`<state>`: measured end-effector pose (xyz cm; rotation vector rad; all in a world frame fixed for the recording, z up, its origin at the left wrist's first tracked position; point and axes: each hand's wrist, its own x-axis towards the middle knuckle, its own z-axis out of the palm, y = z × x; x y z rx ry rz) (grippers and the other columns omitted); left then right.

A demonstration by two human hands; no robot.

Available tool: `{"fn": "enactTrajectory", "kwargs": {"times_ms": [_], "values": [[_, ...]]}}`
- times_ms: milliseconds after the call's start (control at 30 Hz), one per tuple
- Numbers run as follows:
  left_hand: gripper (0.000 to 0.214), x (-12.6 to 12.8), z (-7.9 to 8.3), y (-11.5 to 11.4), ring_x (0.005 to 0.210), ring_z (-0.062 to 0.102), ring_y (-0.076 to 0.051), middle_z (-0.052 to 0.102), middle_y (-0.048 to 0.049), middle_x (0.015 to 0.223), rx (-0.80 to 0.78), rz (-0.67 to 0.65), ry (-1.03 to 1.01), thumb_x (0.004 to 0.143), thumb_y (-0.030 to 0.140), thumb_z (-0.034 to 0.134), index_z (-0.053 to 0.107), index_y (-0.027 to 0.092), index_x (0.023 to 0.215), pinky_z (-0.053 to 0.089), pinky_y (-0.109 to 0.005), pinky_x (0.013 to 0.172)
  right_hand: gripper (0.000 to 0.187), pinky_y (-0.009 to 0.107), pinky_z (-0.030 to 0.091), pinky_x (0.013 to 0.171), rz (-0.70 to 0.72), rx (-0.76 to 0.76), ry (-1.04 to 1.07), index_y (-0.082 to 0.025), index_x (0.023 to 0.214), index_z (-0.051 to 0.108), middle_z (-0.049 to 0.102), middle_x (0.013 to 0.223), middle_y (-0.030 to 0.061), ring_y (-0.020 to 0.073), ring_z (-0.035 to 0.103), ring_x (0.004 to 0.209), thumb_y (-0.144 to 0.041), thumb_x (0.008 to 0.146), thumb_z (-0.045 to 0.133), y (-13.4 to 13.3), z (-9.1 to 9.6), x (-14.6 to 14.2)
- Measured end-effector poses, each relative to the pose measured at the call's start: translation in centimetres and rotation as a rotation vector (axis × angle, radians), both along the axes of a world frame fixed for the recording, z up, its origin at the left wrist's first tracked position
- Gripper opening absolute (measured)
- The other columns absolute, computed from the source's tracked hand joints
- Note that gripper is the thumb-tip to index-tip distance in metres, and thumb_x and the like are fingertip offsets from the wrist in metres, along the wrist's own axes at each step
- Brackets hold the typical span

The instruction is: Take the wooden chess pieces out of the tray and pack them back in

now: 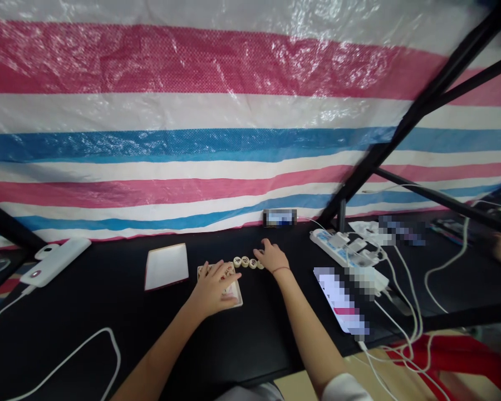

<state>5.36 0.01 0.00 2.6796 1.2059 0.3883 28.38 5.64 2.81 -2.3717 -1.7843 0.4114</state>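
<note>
Your R sleeve [345, 388] is nearest, at bottom edge. L hand [211, 292] is over the tray [237, 291], fingers spread. R hand [274, 258] is at the right end of a row of discs [245, 261] on the black desk [242, 345]; can't tell if its grip pinches one. Row sits btwn your hands, just right of the tray. Discs prob. light, stiff, a bit slick: take 'em by the rims, thumb opp. fingertip.

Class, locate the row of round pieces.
Just below the head view's centre, the row of pieces lies on the table between the right hand and the tray under the left hand.
</note>
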Motion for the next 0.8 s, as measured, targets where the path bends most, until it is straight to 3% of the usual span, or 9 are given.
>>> {"fn": "enactTrajectory", "kwargs": {"times_ms": [167,333,433,567,633,800], "values": [[0.048,0.1,-0.6,0.0,0.132,0.039,-0.032,0.046,-0.0073,0.142,0.017,-0.001,0.000,0.082,0.041,0.060,0.053,0.031,0.129,0.023,-0.063,0.108,0.030,0.030,0.044,0.072,0.005,-0.069,0.029,-0.014,0.103,0.064,0.063,0.106,0.0175,0.0256,0.065,0.091,-0.027,0.076,0.061,2.1,-1.1,0.0],[0.040,0.1,-0.4,0.1,0.131,0.040,-0.030,0.048,-0.0080,0.140,0.024,0.006,0.004,0.086,0.031,0.054,0.055,0.029,0.126,0.026,-0.061,0.107,0.021,0.027,0.044,0.074,0.028,0.002,0.076,-0.014,0.094,0.067,0.068,0.095,0.0128,0.0233,0.064,0.093,-0.015,0.076,0.057,1.7,-0.3,-0.1],[0.039,0.2,-0.3,0.1,0.131,0.040,-0.029,0.049,-0.0076,0.140,0.031,0.004,0.003,0.087,0.027,0.052,0.055,0.029,0.126,0.027,-0.061,0.107,0.024,0.024,0.044,0.076,0.108,0.095,0.152,-0.019,0.100,0.065,0.069,0.091,0.0055,0.0184,0.064,0.089,-0.019,0.079,0.054,-0.3,0.6,-0.6],[0.045,0.0,0.0,0.2,0.132,0.038,-0.031,0.048,-0.0085,0.139,0.023,-0.002,-0.011,0.082,0.029,0.058,0.054,0.028,0.127,0.027,-0.060,0.107,0.025,0.025,0.048,0.075,0.330,0.284,0.495,-0.021,0.101,0.063,0.069,0.089,0.0016,0.0153,0.064,0.079,-0.024,0.077,0.056,-4.5,0.8,-1.9],[0.051,-0.4,0.1,0.4,0.133,0.037,-0.033,0.048,-0.0099,0.140,0.017,0.015,-0.012,0.078,0.032,0.063,0.054,0.025,0.127,0.026,-0.060,0.108,0.023,0.026,0.049,0.075,0.372,0.315,0.620,-0.021,0.098,0.064,0.069,0.089,0.0016,0.0152,0.063,0.077,-0.024,0.076,0.056,-6.5,0.7,-2.6],[0.061,-1.6,0.1,0.6,0.133,0.035,-0.034,0.045,-0.0115,0.142,0.016,0.033,-0.004,0.073,0.038,0.066,0.051,0.024,0.130,0.023,-0.061,0.109,0.022,0.027,0.050,0.076,0.446,0.328,0.638,-0.021,0.093,0.064,0.067,0.091,0.0024,0.0151,0.063,0.079,-0.014,0.074,0.055,-9.1,0.2,-4.4]]}}
